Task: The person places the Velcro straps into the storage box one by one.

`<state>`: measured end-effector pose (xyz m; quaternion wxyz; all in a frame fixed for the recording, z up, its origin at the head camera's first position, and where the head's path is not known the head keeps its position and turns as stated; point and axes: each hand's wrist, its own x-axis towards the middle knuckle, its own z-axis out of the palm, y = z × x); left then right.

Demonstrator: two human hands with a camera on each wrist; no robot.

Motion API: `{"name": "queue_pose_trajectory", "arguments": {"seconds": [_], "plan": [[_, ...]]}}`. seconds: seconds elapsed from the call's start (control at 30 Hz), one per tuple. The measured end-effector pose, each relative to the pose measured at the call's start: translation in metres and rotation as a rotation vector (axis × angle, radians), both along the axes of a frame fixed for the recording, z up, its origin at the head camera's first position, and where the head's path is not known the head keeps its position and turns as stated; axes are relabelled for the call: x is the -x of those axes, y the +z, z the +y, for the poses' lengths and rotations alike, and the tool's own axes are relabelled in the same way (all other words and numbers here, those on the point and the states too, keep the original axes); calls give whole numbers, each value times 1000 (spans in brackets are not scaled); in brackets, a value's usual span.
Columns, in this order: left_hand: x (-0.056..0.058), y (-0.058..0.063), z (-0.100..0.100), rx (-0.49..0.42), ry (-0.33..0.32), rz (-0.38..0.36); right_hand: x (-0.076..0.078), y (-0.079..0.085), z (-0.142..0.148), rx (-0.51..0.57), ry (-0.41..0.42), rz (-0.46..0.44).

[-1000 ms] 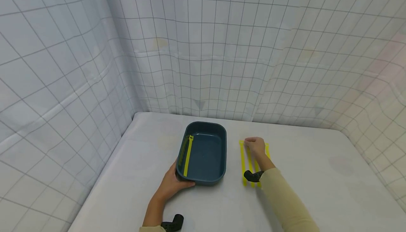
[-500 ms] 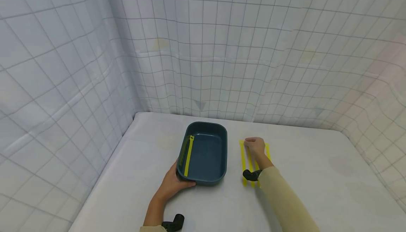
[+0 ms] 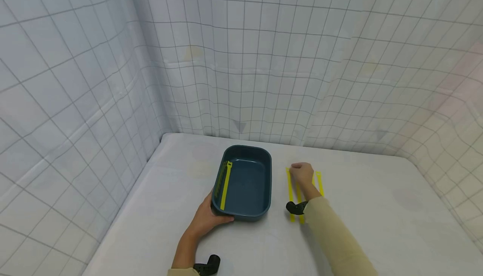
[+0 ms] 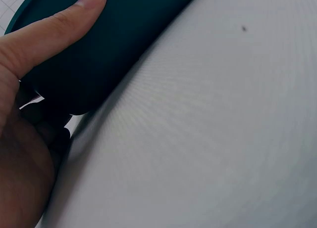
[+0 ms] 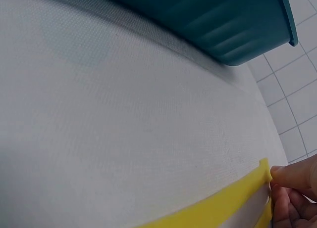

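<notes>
A dark teal rectangular basin (image 3: 250,188) sits on the white table. My left hand (image 3: 206,218) holds its near left corner, with the thumb (image 4: 59,30) along the outer wall; the other fingers are mostly hidden behind it. Inside, along the left wall, lies a yellow strap (image 3: 226,187) with a slotted end. To the right of the basin, several similar straps lie side by side, partly covered by my right hand and forearm. My right hand (image 3: 303,176) pinches the far end of the leftmost strap (image 5: 218,203) between thumb and curled fingers.
The white cloth-covered table (image 3: 377,209) extends around the basin and straps. White grid-patterned curtains (image 3: 241,66) enclose the back and both sides. Each wrist wears a black camera mount (image 3: 297,208).
My right hand has shifted slightly left, from over the middle straps to the end of the leftmost one. The left hand and basin keep their places; the head view shifts slightly.
</notes>
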<state>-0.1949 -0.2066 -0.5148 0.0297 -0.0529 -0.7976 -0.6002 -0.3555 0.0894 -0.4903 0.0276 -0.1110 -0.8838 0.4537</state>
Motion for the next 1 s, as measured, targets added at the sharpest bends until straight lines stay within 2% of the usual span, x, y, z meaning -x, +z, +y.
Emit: {"name": "queue_pose_trajectory", "arguments": {"seconds": [0.47,0.73,1.0], "plan": [[-1,-1,1,21,18,-3,3,2,4,23,27,-27],[-2,-1,2,19,14,2,5,1,5,36,9,-26],[-2,-1,1,14,15,4,8,-2,8,31,47,-28]]}}
